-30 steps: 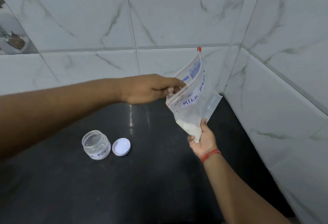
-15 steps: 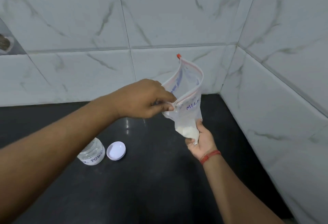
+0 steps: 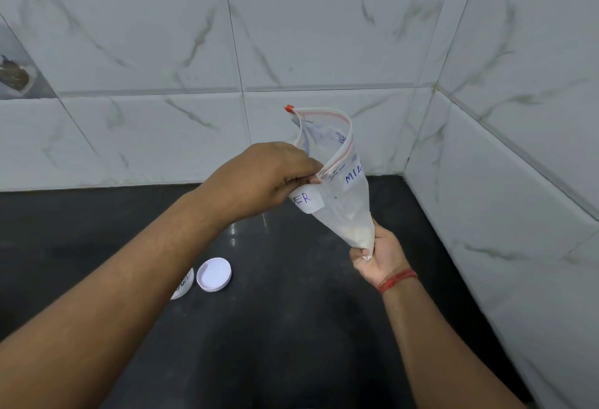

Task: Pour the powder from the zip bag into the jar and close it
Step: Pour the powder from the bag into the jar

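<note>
A clear zip bag [image 3: 343,204] with a red slider and a handwritten label hangs upright over the black counter, its mouth spread wide. White powder [image 3: 358,233] sits in its bottom corner. My left hand [image 3: 269,178] pinches the near rim of the mouth. My right hand [image 3: 377,254] grips the bottom corner from below. The glass jar [image 3: 184,282] stands on the counter at lower left, mostly hidden behind my left forearm. Its white lid [image 3: 214,274] lies beside it, inner side up.
The black counter [image 3: 291,327] ends at white marble-tiled walls [image 3: 324,35] at the back and on the right, forming a corner close behind the bag. A dark patch shows on the wall at the far left [image 3: 14,76].
The bag's mouth has been pulled wide apart. My left forearm has come across the jar and hides most of it. The bag has shifted slightly toward me.
</note>
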